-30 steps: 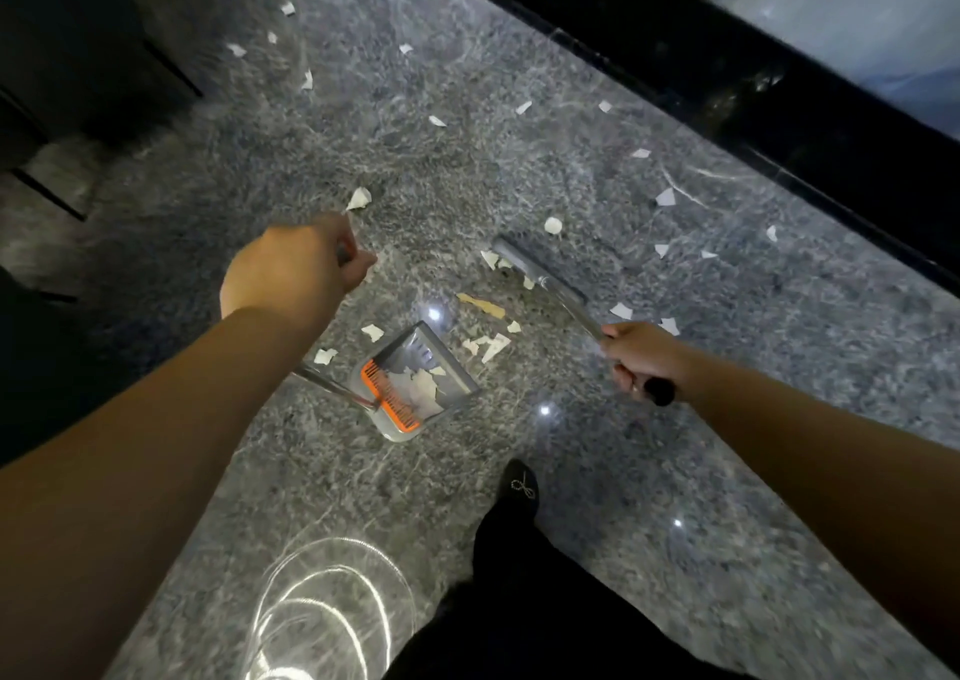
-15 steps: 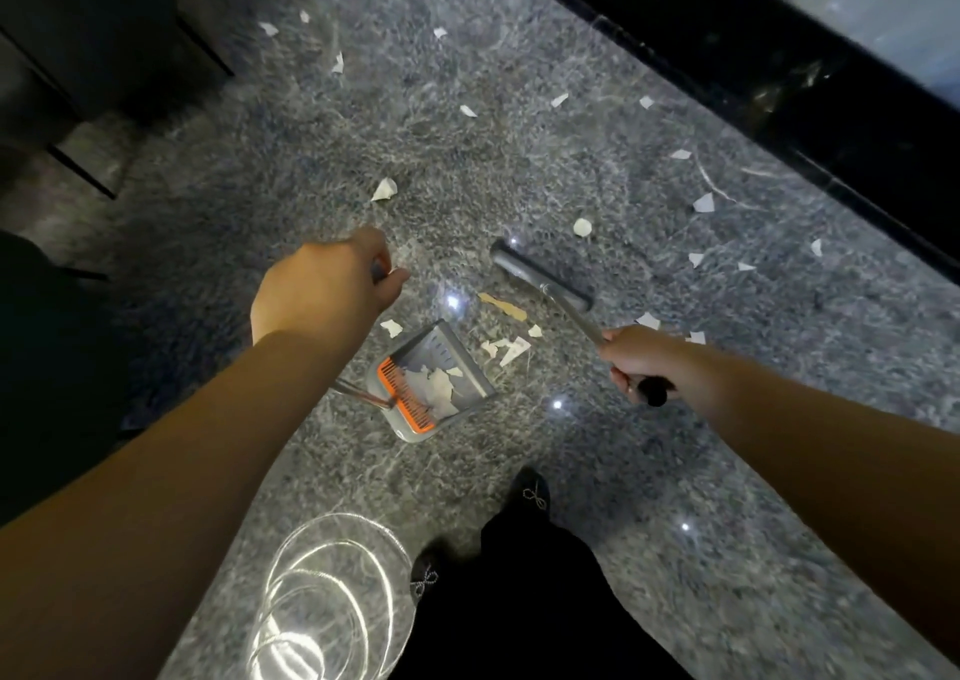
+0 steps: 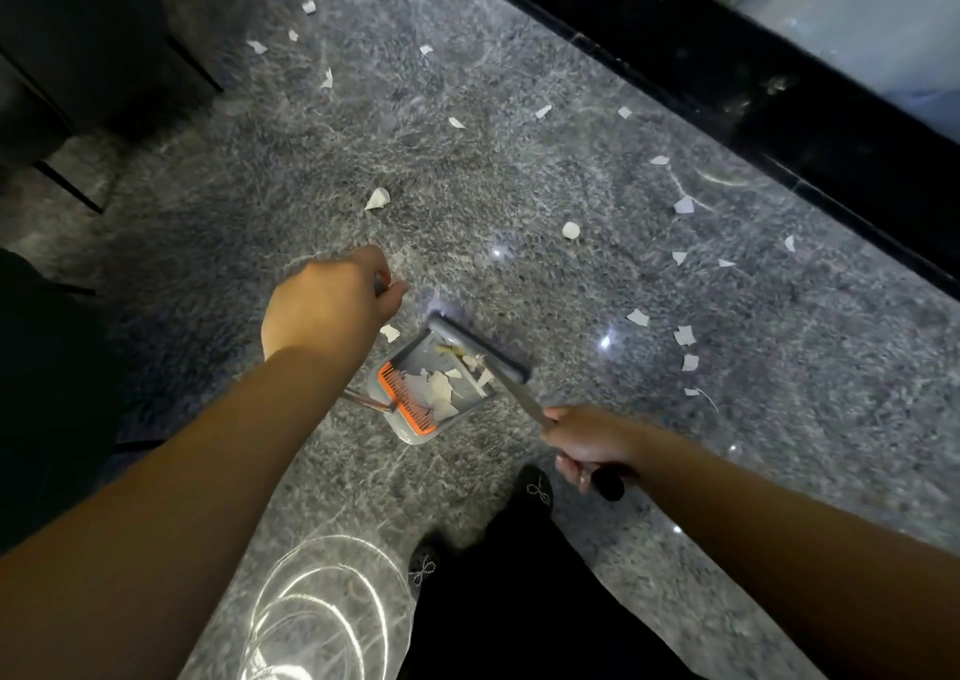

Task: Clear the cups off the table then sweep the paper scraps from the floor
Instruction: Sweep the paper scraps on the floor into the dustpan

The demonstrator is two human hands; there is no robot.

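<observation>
A person's right hand (image 3: pixel 584 440) gripped the slim metal broom handle (image 3: pixel 524 399) while the left hand (image 3: pixel 327 305) clutched the grey, orange-combed dustpan (image 3: pixel 426 393) holding featherlight, easily scattered white paper scraps (image 3: pixel 436 391) on the speckled grey stone floor (image 3: pixel 519 170).

One dustpan (image 3: pixel 415 393), one broom (image 3: pixel 478 349), two hands, two shoes, roughly twenty loose scraps (image 3: pixel 377 198) on the floor.

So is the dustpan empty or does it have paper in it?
It has paper in it. Several white paper scraps lie inside the dustpan, near its orange comb, and the broom head rests at its open edge.
</observation>
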